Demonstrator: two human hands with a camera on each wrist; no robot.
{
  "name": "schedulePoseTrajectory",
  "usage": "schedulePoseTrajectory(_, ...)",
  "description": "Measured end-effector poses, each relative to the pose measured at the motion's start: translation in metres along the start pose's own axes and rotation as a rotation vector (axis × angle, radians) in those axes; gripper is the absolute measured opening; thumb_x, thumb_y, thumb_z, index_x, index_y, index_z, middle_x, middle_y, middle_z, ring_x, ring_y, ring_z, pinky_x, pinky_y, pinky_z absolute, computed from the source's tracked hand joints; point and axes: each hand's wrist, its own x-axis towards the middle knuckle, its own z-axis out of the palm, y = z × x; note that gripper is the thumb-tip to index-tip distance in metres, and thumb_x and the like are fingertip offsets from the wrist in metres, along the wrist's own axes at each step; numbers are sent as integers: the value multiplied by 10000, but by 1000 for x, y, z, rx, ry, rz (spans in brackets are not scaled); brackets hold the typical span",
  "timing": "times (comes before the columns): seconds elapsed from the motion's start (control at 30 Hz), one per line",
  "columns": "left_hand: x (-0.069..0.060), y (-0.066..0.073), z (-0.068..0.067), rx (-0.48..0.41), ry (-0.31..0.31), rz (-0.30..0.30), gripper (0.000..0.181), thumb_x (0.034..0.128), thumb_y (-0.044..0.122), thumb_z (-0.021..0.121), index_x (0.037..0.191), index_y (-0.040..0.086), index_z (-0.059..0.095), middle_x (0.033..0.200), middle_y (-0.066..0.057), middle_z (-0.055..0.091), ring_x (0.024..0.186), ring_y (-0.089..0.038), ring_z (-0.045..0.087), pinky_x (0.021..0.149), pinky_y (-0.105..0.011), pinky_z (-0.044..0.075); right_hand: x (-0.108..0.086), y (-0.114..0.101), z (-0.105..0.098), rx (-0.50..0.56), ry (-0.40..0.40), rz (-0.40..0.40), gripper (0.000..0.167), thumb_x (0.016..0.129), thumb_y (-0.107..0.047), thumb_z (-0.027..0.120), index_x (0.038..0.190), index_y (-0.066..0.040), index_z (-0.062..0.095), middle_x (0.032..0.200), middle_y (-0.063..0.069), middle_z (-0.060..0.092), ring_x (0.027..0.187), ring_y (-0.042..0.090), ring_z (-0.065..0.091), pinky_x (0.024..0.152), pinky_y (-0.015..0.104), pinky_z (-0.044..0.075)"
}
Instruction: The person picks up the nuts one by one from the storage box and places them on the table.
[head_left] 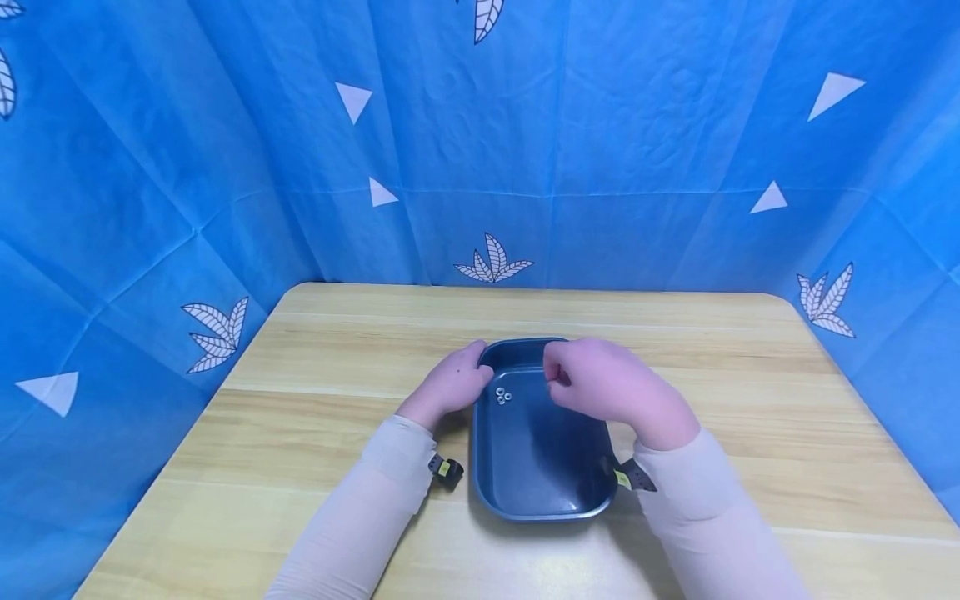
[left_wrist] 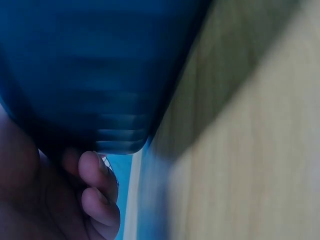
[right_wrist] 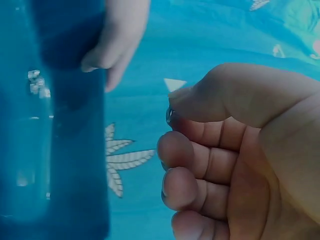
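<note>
A dark blue rectangular tray (head_left: 543,467) stands on the table between the two arms. My left hand (head_left: 453,383) holds its far left corner, thumb over the rim; in the left wrist view the curled fingers (left_wrist: 97,167) lie against the outer wall. Inside the tray, near that thumb, sit three small silvery nuts (head_left: 502,401) close together. Above the tray's far right part is my right hand (head_left: 611,383). Its thumb and forefinger pinch a small metal nut (right_wrist: 170,116), mostly covered by the fingertips, while the other fingers curl in.
The wooden table (head_left: 360,358) has rounded far corners. Blue curtains (head_left: 480,142) with white leaves and triangles hang behind it and at both sides. A black strap with a small device (head_left: 447,471) is on the left wrist, and a similar strap (head_left: 636,476) on the right.
</note>
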Motion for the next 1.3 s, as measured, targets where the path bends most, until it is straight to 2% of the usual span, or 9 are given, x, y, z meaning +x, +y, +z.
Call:
schedulePoseTrajectory(0.2,1,-1,1,5,-1,4,477,1011,236,469,1458,70,487,1403,-113,581,1321,-318,520,1100,-536,406,-13,4,-13,32,21,5,56,897,-142,644,877,-175,603,681,-63,555,590,132,508,570,313,456)
schedulePoseTrajectory(0.4,1,-2,1,-3,-1,5,478,1013,244,467,1461,81,491,1408,-103,580,1325,-312,517,1100,-535,405,-19,23,-18,30,46,17,59,890,-115,624,871,-162,595,667,-57,531,583,131,484,579,317,436)
schedulePoseTrajectory(0.57,2,-3,1,-3,8,8,471,1003,248,477,1444,87,513,1395,-92,590,1310,-304,529,1094,-533,413,-22,39,-18,36,42,61,39,874,-96,595,878,-132,611,689,-46,543,610,145,490,589,325,431)
schedulePoseTrajectory(0.9,2,-3,0,-11,7,24,433,989,246,489,1390,101,563,1318,-69,631,1228,-275,578,1061,-526,446,-17,68,-6,56,-51,148,63,834,-51,626,863,-108,626,794,-2,596,717,185,532,650,347,466)
schedulePoseTrajectory(1.17,2,-4,0,-4,6,29,438,992,247,488,1396,94,564,1325,-74,628,1224,-272,579,1062,-522,446,-13,82,10,92,-117,179,155,795,21,551,806,-123,604,761,18,569,697,196,504,624,337,439)
schedulePoseTrajectory(1.3,1,-3,-1,-16,3,26,436,992,246,489,1395,101,567,1328,-69,629,1223,-271,580,1059,-526,448,-11,86,17,91,-162,201,161,785,19,567,823,-127,621,770,35,580,720,213,523,645,360,459)
